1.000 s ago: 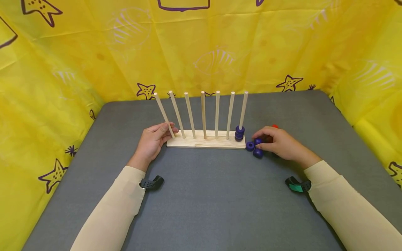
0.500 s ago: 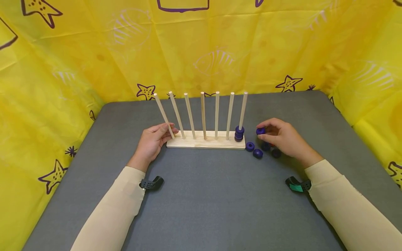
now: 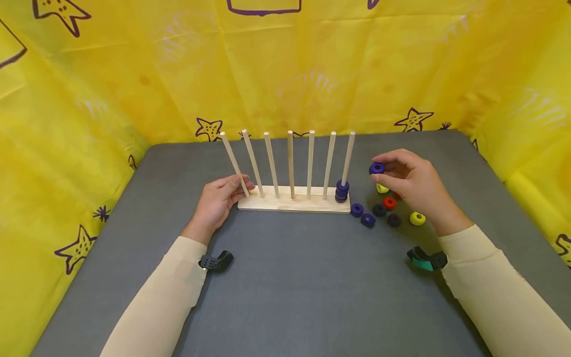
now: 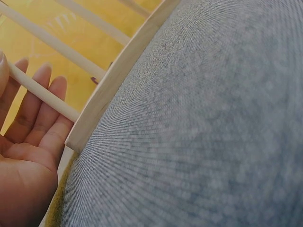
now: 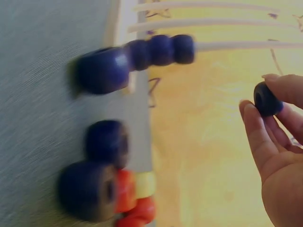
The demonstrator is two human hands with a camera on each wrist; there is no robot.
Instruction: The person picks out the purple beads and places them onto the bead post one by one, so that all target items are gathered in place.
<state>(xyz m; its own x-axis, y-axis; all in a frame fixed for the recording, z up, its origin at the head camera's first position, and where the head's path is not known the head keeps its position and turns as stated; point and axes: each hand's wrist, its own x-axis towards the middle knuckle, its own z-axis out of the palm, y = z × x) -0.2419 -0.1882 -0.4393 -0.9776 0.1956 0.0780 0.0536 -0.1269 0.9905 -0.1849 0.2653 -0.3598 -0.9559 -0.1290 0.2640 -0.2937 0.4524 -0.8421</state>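
In the head view, I see the right hand [image 3: 417, 186] pinching a blue bead [image 3: 376, 168], raised right of the peg rack [image 3: 285, 204]; the left hand [image 3: 218, 201] grips its leftmost peg [image 3: 233, 159]. Loose beads [image 3: 368, 220] beside the rack's right end would obstruct a low path. Left wrist: the peg looks stiff. Right wrist: I judge the bead light, hard, slightly slick, best held by its sides.

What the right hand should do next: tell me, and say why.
I'd probably bring the blue bead over the tip of the rightmost peg. The right hand pinches it above the table, beside that peg, which already carries blue beads below a bare upper length. The left hand grips the leftmost peg, which may help steady things.
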